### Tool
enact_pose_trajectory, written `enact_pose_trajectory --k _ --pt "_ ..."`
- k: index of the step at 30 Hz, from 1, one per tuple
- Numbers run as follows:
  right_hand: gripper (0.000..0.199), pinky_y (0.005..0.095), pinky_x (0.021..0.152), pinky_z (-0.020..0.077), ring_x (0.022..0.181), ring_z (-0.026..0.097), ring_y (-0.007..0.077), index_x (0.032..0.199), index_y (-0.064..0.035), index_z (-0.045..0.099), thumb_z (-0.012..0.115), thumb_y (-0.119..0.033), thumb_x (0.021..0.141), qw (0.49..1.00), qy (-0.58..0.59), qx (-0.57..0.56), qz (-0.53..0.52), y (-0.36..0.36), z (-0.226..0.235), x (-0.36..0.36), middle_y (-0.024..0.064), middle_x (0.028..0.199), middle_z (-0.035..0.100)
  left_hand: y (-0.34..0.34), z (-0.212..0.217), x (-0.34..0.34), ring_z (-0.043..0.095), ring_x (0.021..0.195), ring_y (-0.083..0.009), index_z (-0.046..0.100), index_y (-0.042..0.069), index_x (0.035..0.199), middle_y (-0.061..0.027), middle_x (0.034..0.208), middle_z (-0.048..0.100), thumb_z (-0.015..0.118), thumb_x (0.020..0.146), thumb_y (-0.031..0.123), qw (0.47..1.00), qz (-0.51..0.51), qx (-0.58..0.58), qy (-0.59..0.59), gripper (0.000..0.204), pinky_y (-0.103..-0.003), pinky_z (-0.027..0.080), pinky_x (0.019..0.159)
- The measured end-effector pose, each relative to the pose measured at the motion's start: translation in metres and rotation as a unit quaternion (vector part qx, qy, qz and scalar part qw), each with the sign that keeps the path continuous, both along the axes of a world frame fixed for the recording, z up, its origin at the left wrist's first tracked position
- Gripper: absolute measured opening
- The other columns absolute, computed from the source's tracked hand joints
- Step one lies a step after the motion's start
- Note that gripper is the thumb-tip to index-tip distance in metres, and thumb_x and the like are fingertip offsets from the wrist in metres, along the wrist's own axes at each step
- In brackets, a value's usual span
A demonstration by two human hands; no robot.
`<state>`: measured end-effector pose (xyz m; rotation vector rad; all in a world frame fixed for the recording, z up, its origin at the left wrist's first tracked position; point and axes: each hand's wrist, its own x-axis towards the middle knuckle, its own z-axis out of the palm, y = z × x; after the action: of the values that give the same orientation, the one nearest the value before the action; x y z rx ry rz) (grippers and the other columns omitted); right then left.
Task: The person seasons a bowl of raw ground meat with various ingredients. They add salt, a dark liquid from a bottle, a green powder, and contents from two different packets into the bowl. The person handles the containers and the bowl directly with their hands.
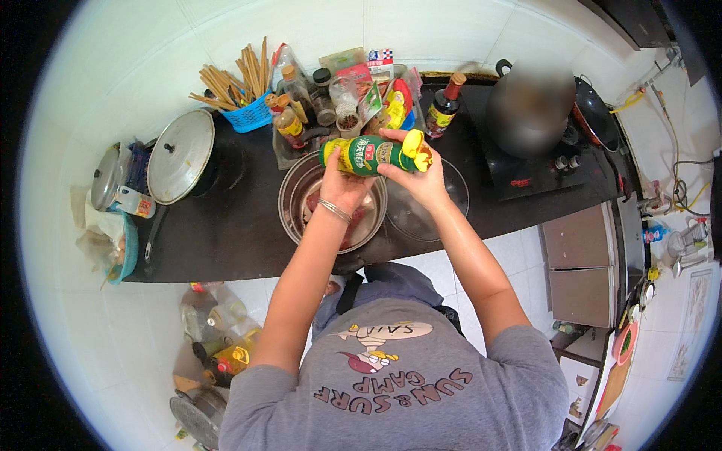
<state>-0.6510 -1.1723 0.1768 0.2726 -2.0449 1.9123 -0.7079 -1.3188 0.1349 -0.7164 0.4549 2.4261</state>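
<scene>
Both of my hands hold a green and yellow bottle (368, 154), lying on its side above the counter with its yellow cap end to the right. My left hand (344, 188) wraps the bottom end from below, a metal bangle on that wrist. My right hand (421, 183) grips near the cap, where a flap of the cap seems lifted. Beneath my left hand stands a round metal bowl (285, 197) with reddish pieces that look like raw meat (353, 231). A clear round lid (421, 222) lies on the counter beside the bowl, under my right hand.
Seasoning bottles and packets (368, 94) crowd the back wall, beside a blue basket (252, 116) of chopsticks. A dark sauce bottle (444, 109) stands near the black stove (519, 169). At left sits a lidded pan (180, 158). Bags and bottles (222, 338) lie below the counter.
</scene>
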Motion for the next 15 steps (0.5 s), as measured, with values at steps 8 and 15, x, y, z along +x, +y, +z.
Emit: enact_pose_trajectory --k 8,15 --pt "0.029 0.0258 0.080 0.0494 0.087 0.060 0.0090 0.102 0.0009 0.064 0.074 -0.008 0.077 0.995 -0.021 0.058 -0.078 0.059 0.040 -0.021 0.0061 0.097 0.067 0.065 -0.003 -0.004 0.051 0.101 -0.0318 0.035 -0.006 0.125 -0.0197 0.113 0.045 0.055 0.080 0.063 0.991 -0.124 -0.049 0.023 0.085 -0.055 0.046 0.091" --pt "0.029 0.0300 0.066 0.0509 0.071 0.066 0.0176 0.087 -0.0043 0.067 0.077 -0.026 0.070 0.976 0.002 0.182 -0.124 0.089 0.064 -0.060 0.0101 0.075 0.068 0.083 0.070 -0.013 0.053 0.094 -0.0128 0.050 0.001 0.121 -0.0090 0.109 0.056 0.037 0.099 0.029 0.717 0.056 -0.442 0.536 0.039 -0.028 0.043 0.088"
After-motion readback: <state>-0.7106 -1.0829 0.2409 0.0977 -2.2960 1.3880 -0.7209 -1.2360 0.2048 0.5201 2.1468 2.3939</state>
